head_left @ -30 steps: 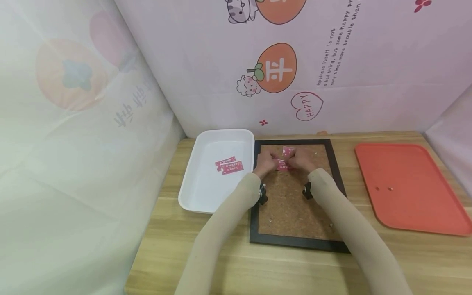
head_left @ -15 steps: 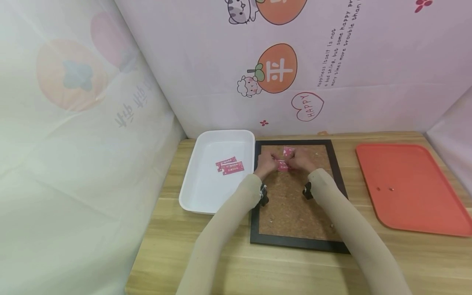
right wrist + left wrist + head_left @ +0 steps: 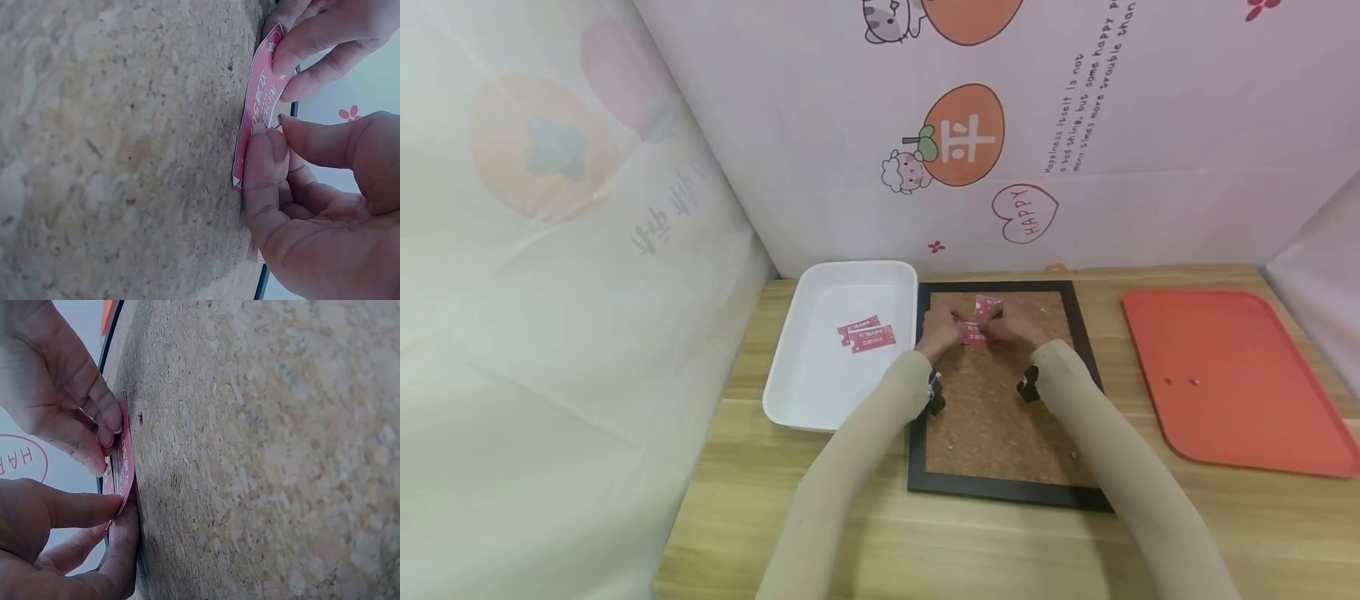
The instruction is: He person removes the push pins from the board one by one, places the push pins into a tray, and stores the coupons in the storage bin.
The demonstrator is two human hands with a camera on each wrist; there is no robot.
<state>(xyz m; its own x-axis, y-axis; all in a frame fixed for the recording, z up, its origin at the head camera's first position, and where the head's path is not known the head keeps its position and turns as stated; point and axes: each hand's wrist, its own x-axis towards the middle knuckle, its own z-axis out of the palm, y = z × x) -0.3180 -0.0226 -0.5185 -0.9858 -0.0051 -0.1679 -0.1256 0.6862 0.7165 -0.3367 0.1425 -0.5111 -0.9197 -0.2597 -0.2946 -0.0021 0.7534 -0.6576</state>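
Note:
A pink printed coupon point(image 3: 973, 334) lies against the upper part of a black-framed cork board point(image 3: 992, 417). The left hand point(image 3: 939, 331) pinches its left end between thumb and fingers, as the left wrist view shows. The right hand point(image 3: 1017, 325) holds a small metal pin point(image 3: 280, 119) between thumb and finger at the coupon's upper edge, its other fingertips resting on the paper point(image 3: 261, 94). Just above, another pink coupon point(image 3: 987, 303) is on the board, partly covered by the right hand.
Left of the board, a white tray point(image 3: 820, 392) holds two overlapping pink coupons point(image 3: 872, 338). To the right, a red tray point(image 3: 1247, 383) carries two tiny pieces. Small pins dot the lower cork. A printed cloth point(image 3: 850, 225) hangs behind the wooden table point(image 3: 760, 500).
The right hand and forearm have shifted very slightly to the right. The left hand keeps its hold on the coupon, and the head view has tilted a little.

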